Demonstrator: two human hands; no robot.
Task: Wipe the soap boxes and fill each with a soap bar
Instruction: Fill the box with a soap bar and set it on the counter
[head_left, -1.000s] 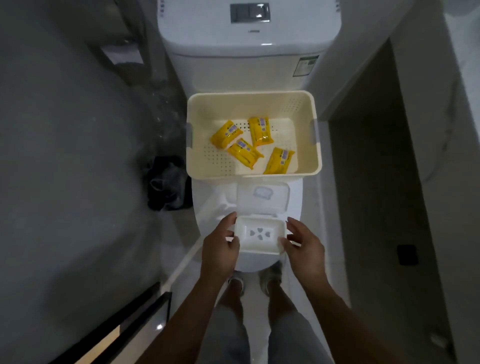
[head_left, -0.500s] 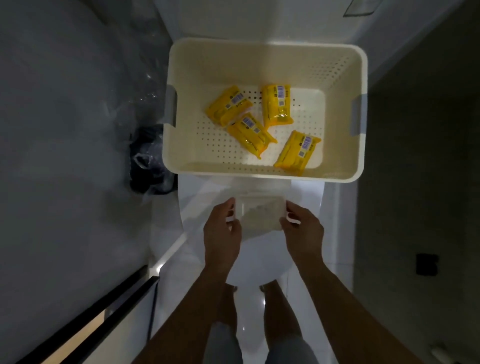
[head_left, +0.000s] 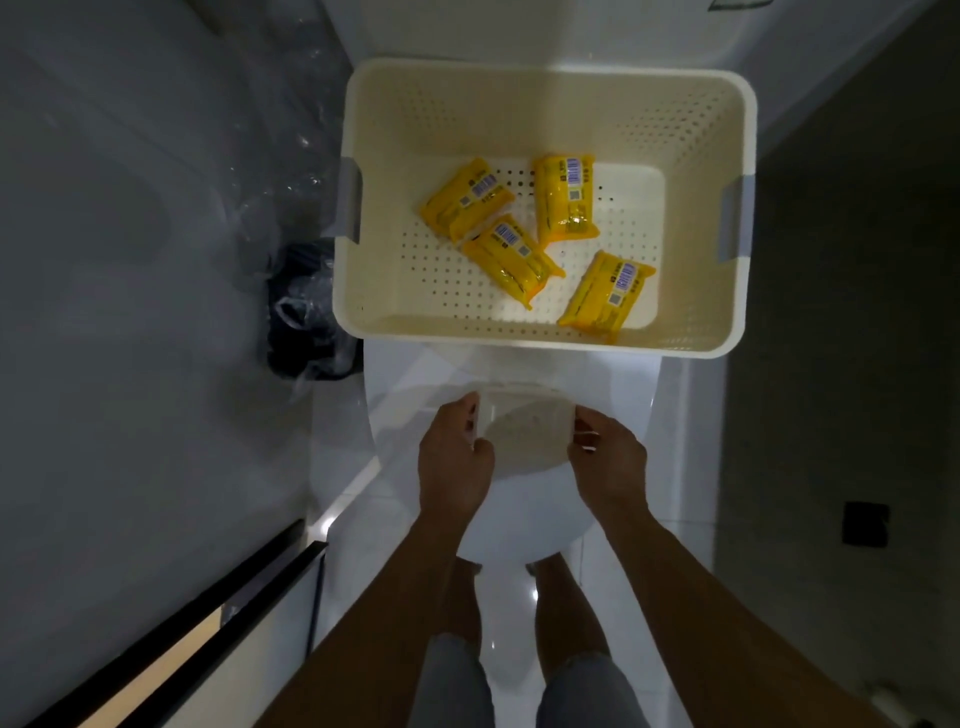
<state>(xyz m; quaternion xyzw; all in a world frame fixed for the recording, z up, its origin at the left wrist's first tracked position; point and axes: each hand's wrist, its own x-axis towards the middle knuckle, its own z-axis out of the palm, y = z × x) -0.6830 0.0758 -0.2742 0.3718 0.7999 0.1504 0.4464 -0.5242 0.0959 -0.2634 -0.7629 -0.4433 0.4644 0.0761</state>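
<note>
A white soap box (head_left: 524, 431) with its lid down sits on the closed toilet lid (head_left: 519, 519). My left hand (head_left: 454, 457) grips its left side and my right hand (head_left: 608, 457) grips its right side, fingers curled over the edges. Beyond it stands a cream perforated basket (head_left: 545, 98) with several yellow-wrapped soap bars (head_left: 514, 262) lying loose on its floor.
A black bin with a plastic liner (head_left: 306, 312) stands on the floor left of the toilet. A grey wall runs down the left, a dark recess lies on the right. My legs show below the toilet's front edge.
The soap box's lid, open a second ago, is now folded down. The view has moved closer and forward, so the basket looks larger. Both hands stay at the box's sides.
</note>
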